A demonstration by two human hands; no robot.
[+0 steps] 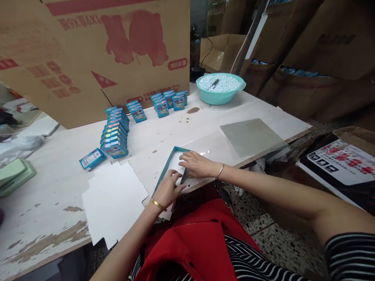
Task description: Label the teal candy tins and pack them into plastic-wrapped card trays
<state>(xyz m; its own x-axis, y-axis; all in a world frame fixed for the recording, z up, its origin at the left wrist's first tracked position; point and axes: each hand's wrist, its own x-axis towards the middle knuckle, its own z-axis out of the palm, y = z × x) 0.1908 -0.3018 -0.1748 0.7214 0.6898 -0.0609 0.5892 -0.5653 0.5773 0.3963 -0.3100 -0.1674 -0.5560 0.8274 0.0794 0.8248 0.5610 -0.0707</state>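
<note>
A shallow tray-like carton (165,170) with blue edges and a white inside lies at the table's front edge. My left hand (169,188) is on its near left part, fingers bent and apart. On its right side rests my right hand (195,163), fingers spread over the rim. Just left of the carton is a stack of flat white card sheets (113,199). Small blue printed boxes (115,134) stand in a row beyond the sheets, and a single blue box (92,159) lies beside them.
A large cardboard box (88,50) stands at the back. A turquoise bowl (216,97) of small white pieces sits at the back right, with a clear sheet (253,136) nearer. A green object (17,175) is at far left.
</note>
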